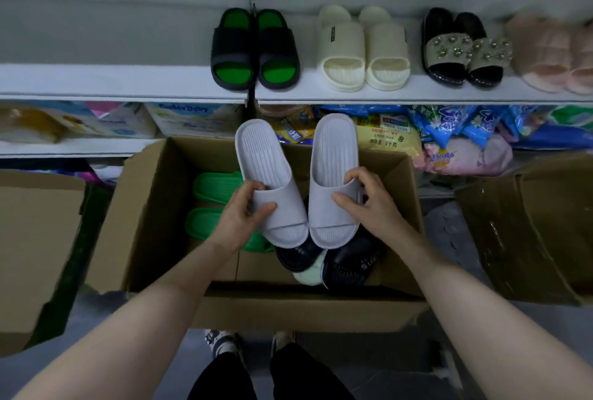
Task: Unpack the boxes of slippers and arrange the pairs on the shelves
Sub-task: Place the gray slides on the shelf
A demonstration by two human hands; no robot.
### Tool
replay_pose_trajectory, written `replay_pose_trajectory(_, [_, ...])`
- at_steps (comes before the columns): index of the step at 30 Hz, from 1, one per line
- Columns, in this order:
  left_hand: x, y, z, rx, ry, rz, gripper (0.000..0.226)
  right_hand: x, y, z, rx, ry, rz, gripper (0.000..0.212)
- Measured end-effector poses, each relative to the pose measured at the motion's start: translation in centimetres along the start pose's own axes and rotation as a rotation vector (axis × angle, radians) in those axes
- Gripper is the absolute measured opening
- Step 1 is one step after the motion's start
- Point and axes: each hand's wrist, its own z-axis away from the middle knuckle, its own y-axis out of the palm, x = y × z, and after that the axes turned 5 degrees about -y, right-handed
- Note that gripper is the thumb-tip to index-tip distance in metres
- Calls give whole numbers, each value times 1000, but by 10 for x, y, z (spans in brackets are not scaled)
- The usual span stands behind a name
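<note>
I hold a pair of light grey slippers over the open cardboard box [150, 207]. My left hand [245, 210] grips the strap of the left grey slipper [268, 175]. My right hand [369, 197] grips the strap of the right grey slipper [333, 168]. Both point heel-away, toes toward me. Inside the box lie green slippers [215, 204] at the left and black slippers [346, 265] with a pale one at the front. On the white shelf [128, 82] above stand black-and-green [253, 50], cream [362, 50], jewelled black [465, 50] and pink fluffy [552, 53] pairs.
The shelf's left half [96, 79] is bare. The lower shelf holds packaged goods [449, 133] and boxes [192, 120]. Other cardboard boxes stand at the left [32, 239] and right [529, 223]. My feet [250, 342] are just before the box.
</note>
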Motion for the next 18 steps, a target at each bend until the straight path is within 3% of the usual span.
replay_pose_trajectory(4, [-28, -38, 2, 49, -5, 97, 41, 37, -9, -22, 7, 11, -165, 33])
replay_pose_trajectory(7, [-41, -67, 4, 60, -4, 118, 30, 63, -6, -39, 3, -34, -204, 25])
replay_pose_trajectory(12, [-50, -108, 13, -8, 2, 77, 38, 100, 13, -58, 39, -89, -162, 33])
replay_pose_trajectory(15, [-50, -131, 16, -171, 44, -67, 32, 116, 29, -69, 82, -112, -147, 38])
replay_pose_trajectory(18, [-38, -163, 15, -163, -2, -65, 51, 132, 49, -83, 106, -139, -117, 33])
